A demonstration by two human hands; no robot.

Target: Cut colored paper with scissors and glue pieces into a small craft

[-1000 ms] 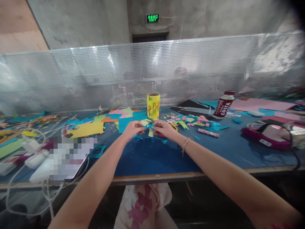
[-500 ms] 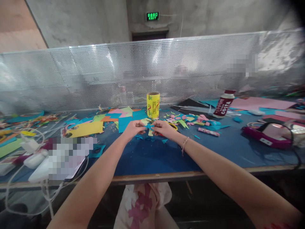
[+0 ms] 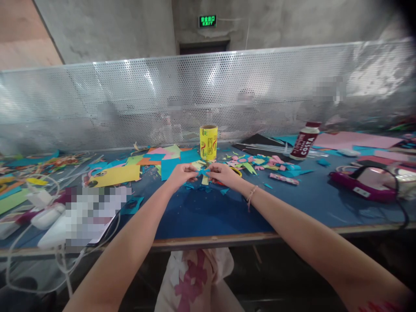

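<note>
So, starting closest to the camera: a white cloth with pink patches sits low in the frame under the table, and both bare forearms stretch out over the blue top toward the middle. The right wrist has a thin bracelet. The left hand and the right hand meet out at near full reach, fingertips almost touching, and both are pinched shut on a little blue paper piece held just above the table between them. It's dead centre, so neither hand is really nearer; each has one end, which puts its longer side roughly left to right. Honestly the piece is tiny from here, so I can't tell its shape or whether it's folded, and the fingers cover most of it. More blue scraps lie right under the hands. A yellow sheet lies off to the left, and something yellow-handled peeks out behind the right hand, mostly hidden. Just beyond the hands stands a yellow roll, upright, with a bottle well off to the right. Behind it all runs a perforated metal screen; anything past it is too hazy to read.
</note>
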